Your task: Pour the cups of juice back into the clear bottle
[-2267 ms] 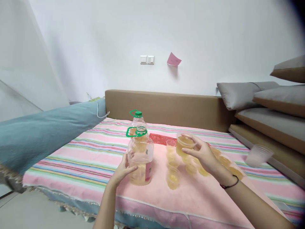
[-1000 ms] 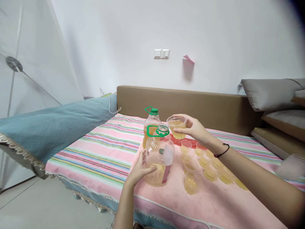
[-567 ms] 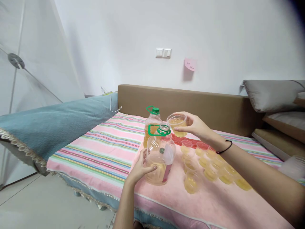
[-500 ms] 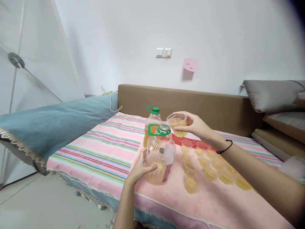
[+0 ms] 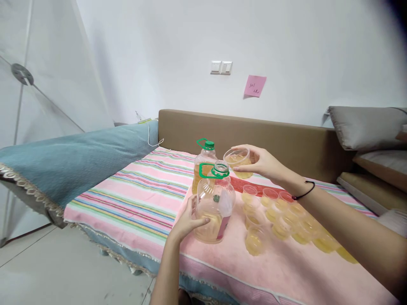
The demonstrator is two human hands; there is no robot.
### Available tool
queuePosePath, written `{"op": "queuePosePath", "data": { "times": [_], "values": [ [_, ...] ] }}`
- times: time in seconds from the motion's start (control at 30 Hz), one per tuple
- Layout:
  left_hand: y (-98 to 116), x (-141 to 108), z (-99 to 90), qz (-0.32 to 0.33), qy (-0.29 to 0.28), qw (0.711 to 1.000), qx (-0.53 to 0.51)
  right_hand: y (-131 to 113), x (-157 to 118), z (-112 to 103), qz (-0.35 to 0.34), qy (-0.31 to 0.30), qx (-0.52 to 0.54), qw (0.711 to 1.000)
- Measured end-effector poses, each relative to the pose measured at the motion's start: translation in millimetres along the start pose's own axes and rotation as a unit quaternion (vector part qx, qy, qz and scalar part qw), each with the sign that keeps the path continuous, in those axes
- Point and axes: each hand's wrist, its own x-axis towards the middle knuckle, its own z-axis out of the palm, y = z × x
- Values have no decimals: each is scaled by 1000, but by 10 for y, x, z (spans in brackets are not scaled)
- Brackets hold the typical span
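Note:
My left hand [image 5: 190, 219] is wrapped round the lower side of a clear plastic jug [image 5: 212, 199], which stands upright and uncapped with pale yellow liquid in its bottom part. A green ring handle hangs at its neck. In my right hand [image 5: 259, 163] is a clear plastic cup [image 5: 238, 159] of pale yellow liquid, gripped between thumb and fingers, just right of the jug's mouth and slightly tilted. Behind the jug stands a second jug [image 5: 199, 171] with a green cap and amber liquid. To the right, several filled plastic cups [image 5: 254, 240] stand in rows.
A pink cloth [image 5: 229, 264] and a striped cover [image 5: 127, 199] lie under these things. Behind is a brown backrest [image 5: 286, 144], with grey cushions [image 5: 365, 127] stacked at right. A blue-covered armrest [image 5: 79, 156] bounds the left side.
The view has shifted slightly. My right hand still holds the cup near the jug's mouth, and my left hand has stayed on the jug.

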Motion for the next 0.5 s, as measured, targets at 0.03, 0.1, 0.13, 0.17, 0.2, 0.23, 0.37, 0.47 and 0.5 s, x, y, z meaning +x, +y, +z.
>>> {"op": "queuePosePath", "data": {
  "times": [0.03, 0.1, 0.13, 0.17, 0.2, 0.23, 0.37, 0.47, 0.5],
  "values": [
    [3, -3, -1, -4, 1, 1000, 1, -5, 4, -2, 0, -1, -2, 1000],
    [10, -9, -1, -8, 2, 1000, 0, -16, 9, -5, 3, 1, -11, 1000],
    [14, -11, -1, -7, 2, 1000, 0, -21, 12, -7, 4, 1, -15, 1000],
    [17, -13, 0, -7, 2, 1000, -1, -26, 15, -8, 4, 2, -20, 1000],
    [20, -13, 1, -7, 2, 1000, -3, -30, 18, -10, 3, 0, -23, 1000],
    [21, -13, 3, -7, 2, 1000, -6, -33, 23, -12, 2, -2, -24, 1000],
    [11, -7, 5, -7, 9, 1000, -10, -34, 48, -27, 7, -6, -32, 999],
    [-2, -2, 1, -2, 12, 1000, -8, -41, 67, -34, 7, -6, -47, 999],
    [-6, 0, -1, -2, 11, 1000, -9, -47, 70, -34, 6, -6, -51, 999]
  ]
}}
